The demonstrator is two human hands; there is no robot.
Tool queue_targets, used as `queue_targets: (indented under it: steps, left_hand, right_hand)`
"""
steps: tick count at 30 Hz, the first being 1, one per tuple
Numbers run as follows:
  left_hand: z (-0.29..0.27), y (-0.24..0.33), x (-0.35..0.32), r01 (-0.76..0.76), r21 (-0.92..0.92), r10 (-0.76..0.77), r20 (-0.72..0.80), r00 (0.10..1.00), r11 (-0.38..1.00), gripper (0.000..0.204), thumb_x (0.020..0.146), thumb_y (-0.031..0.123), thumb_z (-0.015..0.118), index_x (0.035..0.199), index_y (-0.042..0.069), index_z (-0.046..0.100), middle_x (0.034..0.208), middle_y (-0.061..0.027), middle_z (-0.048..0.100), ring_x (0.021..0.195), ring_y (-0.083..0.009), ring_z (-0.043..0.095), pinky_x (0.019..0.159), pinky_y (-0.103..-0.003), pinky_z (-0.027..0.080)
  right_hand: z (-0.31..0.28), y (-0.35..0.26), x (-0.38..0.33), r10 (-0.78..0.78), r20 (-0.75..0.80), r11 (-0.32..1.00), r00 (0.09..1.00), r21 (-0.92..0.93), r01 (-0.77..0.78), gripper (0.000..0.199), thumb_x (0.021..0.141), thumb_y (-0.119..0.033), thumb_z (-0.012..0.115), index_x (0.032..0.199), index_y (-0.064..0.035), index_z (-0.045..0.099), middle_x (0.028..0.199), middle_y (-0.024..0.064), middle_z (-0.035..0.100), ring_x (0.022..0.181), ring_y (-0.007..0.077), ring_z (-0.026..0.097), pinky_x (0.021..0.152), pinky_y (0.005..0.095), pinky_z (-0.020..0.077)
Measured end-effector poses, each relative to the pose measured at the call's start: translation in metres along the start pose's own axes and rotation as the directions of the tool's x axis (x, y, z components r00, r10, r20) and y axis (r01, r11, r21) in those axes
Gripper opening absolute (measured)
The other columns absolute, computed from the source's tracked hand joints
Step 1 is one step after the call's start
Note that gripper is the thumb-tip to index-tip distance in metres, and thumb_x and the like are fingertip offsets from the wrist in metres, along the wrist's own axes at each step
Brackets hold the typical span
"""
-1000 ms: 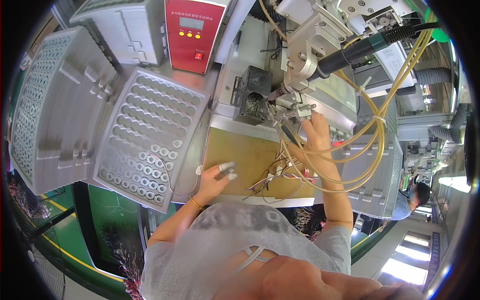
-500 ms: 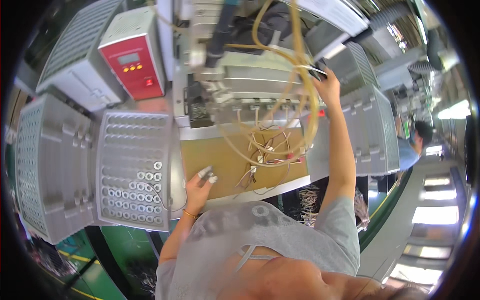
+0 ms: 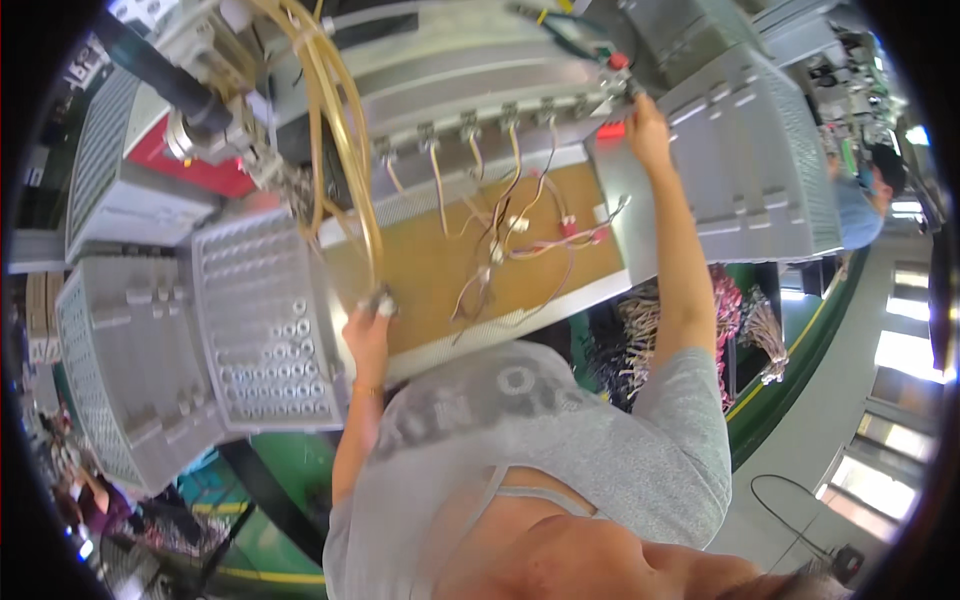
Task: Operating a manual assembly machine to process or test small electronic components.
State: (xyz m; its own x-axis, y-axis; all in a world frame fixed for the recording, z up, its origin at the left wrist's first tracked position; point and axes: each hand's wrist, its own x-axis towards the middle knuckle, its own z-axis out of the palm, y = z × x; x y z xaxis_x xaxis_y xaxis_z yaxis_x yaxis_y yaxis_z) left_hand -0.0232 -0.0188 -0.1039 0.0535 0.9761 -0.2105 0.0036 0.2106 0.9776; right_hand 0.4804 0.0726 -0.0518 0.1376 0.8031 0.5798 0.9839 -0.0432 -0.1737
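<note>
My left hand [image 3: 367,332] is over the left end of the brown work board [image 3: 410,290], its fingertips, in white covers, closed on a small grey metal piece [image 3: 379,302] too blurred to name. My right arm reaches far forward. My right hand [image 3: 647,128] is closed at the right end of the metal fixture, by a small metal part with a red knob [image 3: 618,62]; the fingers hide what they grip. Several thin wires [image 3: 515,180] hang from the fixture's row of clips [image 3: 470,128]. More wires with white and red connectors [image 3: 517,224] lie tangled on the board.
Left of the board stands a grey tray [image 3: 268,300] with rows of round pockets, some holding metal nuts. Yellow tubes [image 3: 350,130] and a metal machine arm [image 3: 225,130] hang at upper left. Pliers [image 3: 560,35] lie behind the fixture. Wire bundles [image 3: 650,330] hang below right.
The whole view has turned and shifted. The tubes and machine arm now appear farther left, uncovering the fixture. My right hand has come to the part near the red knob; my left still pinches the metal piece.
</note>
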Motion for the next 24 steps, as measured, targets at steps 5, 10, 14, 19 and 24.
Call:
queue_targets:
  steps: [5,10,14,19,24]
  left_hand:
    - [0.011,0.009,-0.003,-0.006,-0.094,-0.002,-0.081,0.997,0.996,0.027,0.082,0.01,0.059,0.105,-0.003,0.056,0.094,-0.0093,0.061,0.073,-0.0126,0.058,0.062,-0.023,0.048]
    - [0.018,0.018,-0.017,-0.034,-0.203,0.021,-0.063,0.998,0.979,0.029,0.085,0.009,0.054,0.112,-0.003,0.053,0.099,-0.0108,0.06,0.073,-0.014,0.059,0.061,-0.023,0.048]
    - [0.012,0.023,-0.031,-0.045,-0.207,0.031,-0.071,0.997,0.977,0.029,0.086,0.009,0.052,0.113,-0.002,0.052,0.101,-0.0115,0.06,0.072,-0.0147,0.059,0.061,-0.023,0.047]
    - [0.01,0.023,-0.03,0.028,-0.247,-0.037,-0.034,0.999,0.969,0.031,0.085,0.008,0.053,0.114,-0.002,0.051,0.102,-0.0115,0.06,0.072,-0.0145,0.059,0.062,-0.022,0.047]
    - [0.017,0.03,-0.024,-0.02,-0.295,0.027,0.019,0.999,0.955,0.031,0.083,0.005,0.055,0.114,-0.002,0.052,0.102,-0.0106,0.06,0.073,-0.014,0.059,0.063,-0.023,0.047]
  right_hand:
    - [-0.001,-0.011,0.017,-0.023,0.018,0.998,1.0,-0.059,0.024,0.024,0.072,-0.004,0.051,0.095,-0.0045,0.048,0.088,0.0182,0.055,0.08,0.038,0.054,0.066,0.0451,0.0446]
    - [0.006,0.02,0.014,0.039,-0.034,0.997,0.999,-0.066,-0.041,0.027,0.074,-0.008,0.053,0.101,-0.007,0.052,0.088,0.0162,0.058,0.077,0.034,0.058,0.066,0.039,0.0474]
    - [-0.045,-0.068,-0.011,0.171,-0.046,0.942,0.984,0.3,-0.149,0.024,0.072,-0.011,0.059,0.096,-0.0047,0.057,0.083,0.0115,0.061,0.071,0.0254,0.06,0.067,0.03,0.0466]
    - [-0.064,-0.238,-0.096,-0.529,0.098,0.651,0.843,0.684,0.329,0.019,0.066,-0.01,0.062,0.083,-0.0051,0.056,0.083,0.011,0.055,0.079,0.0288,0.054,0.065,0.0408,0.0449]
    - [-0.024,-0.259,-0.113,-0.775,0.422,0.613,0.471,0.682,0.398,0.02,0.07,-0.009,0.057,0.089,-0.0049,0.056,0.077,0.0101,0.052,0.078,0.0257,0.055,0.066,0.0394,0.0451]
